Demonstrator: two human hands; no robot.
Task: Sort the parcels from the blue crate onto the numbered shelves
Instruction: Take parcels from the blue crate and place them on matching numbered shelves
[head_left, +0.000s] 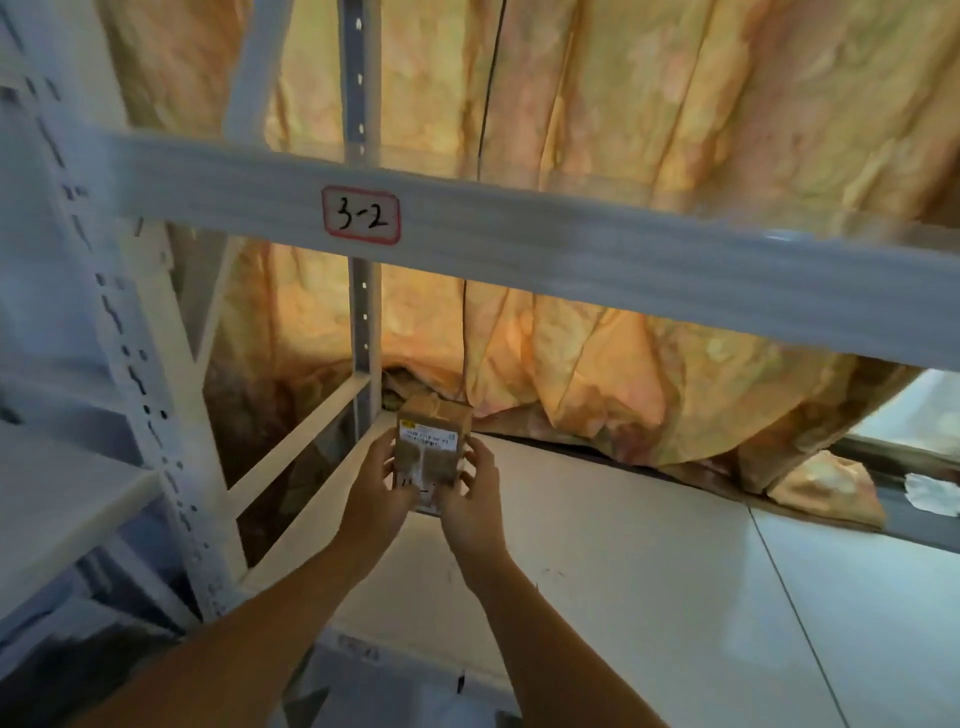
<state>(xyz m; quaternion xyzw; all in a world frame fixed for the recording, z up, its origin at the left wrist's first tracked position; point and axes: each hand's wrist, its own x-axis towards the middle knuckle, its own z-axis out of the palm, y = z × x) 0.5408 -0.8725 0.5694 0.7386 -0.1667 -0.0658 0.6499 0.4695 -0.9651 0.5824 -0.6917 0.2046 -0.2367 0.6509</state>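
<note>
Behind the white metal rack hangs a big yellow-orange curtain (649, 130), crumpled in deep folds and bunched where it meets the back edge of the lower shelf, with a thin dark cord running down it. Across the view runs a pale horizontal beam (571, 244) of the rack, slanting down to the right, and on it sits a red-bordered label (360, 215) handwritten "3-2". Below the beam lies the white shelf board (649, 571), bare over most of its surface, with a seam line toward the right. At the left stands a perforated upright post (130, 364) with diagonal braces beside it, and part of a neighbouring shelf shows at the far left edge. Both bare forearms reach up from the bottom of the frame toward the left rear corner of the shelf. Between the left hand (375, 480) and the right hand (475, 491) is a small brown cardboard parcel (431, 452), held upright near that corner, each hand's fingers curled against one side of it. Whether its base touches the board cannot be told. A white printed shipping label (427, 435) is on the parcel's facing side; its text is too blurred to read.
</note>
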